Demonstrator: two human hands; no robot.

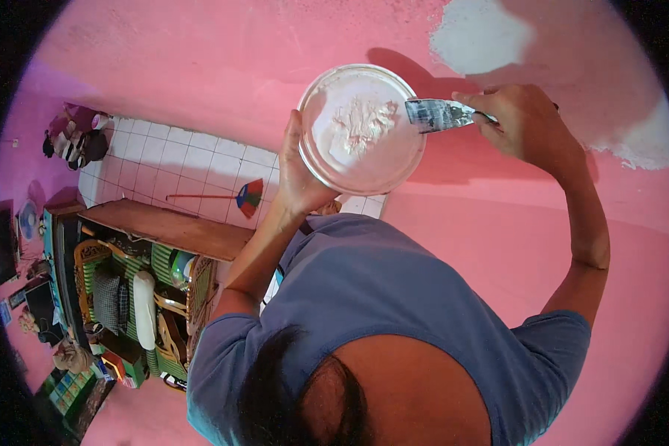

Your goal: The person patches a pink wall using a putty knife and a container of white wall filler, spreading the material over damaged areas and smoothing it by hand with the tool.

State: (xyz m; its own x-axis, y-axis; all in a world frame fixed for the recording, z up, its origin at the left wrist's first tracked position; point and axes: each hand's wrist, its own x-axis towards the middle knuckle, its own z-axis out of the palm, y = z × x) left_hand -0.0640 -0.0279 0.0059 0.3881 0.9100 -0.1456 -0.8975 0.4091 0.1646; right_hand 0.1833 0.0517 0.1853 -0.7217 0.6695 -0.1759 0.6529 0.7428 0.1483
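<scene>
Plainly, left hand clasps round container of lumpy paste; right hand grips scraper.

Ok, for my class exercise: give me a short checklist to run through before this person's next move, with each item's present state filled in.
1. Left hand supports the white round container: ok, it grips the near left side.
2. White paste is in the container: ok, a lumpy heap shows near the middle.
3. Right hand holds the putty knife: ok.
4. Putty knife is clean: not ok, whitish smears show on its blade.
5. Putty knife touches the container's rim: cannot tell, they overlap in this view.
6. White patches on the pink wall are dry: cannot tell from the picture.
</scene>
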